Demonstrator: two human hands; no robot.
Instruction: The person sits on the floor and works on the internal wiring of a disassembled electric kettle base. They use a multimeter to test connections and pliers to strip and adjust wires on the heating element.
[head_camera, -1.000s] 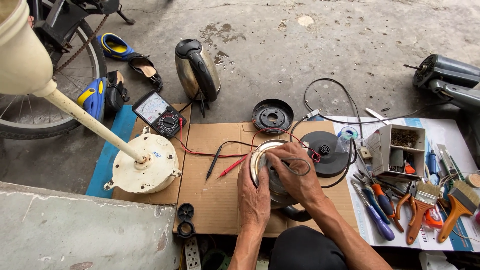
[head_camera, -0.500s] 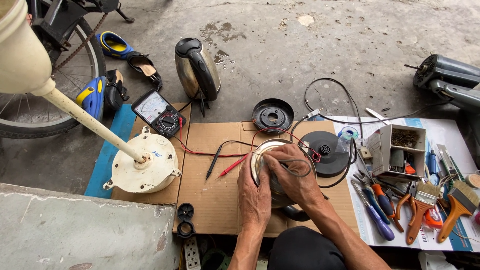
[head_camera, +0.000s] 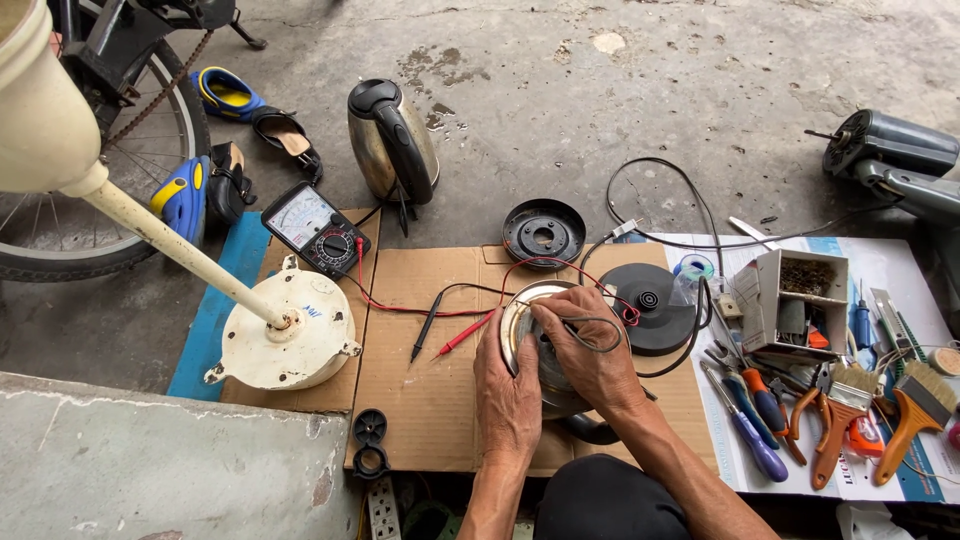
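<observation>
Both hands clasp a round metal kettle body (head_camera: 535, 345) lying on its side near the middle of the cardboard sheet (head_camera: 430, 400): the left hand (head_camera: 508, 385) cups its near-left rim with fingers closed on it, and the right hand (head_camera: 590, 350) presses over its top, fingers curled shut on it. Open cardboard lies to the left as far as the red and black probes (head_camera: 450, 330) and the white fan base (head_camera: 285, 335). To the right, the black kettle base (head_camera: 650, 295) and the tools (head_camera: 760, 410) crowd close.
</observation>
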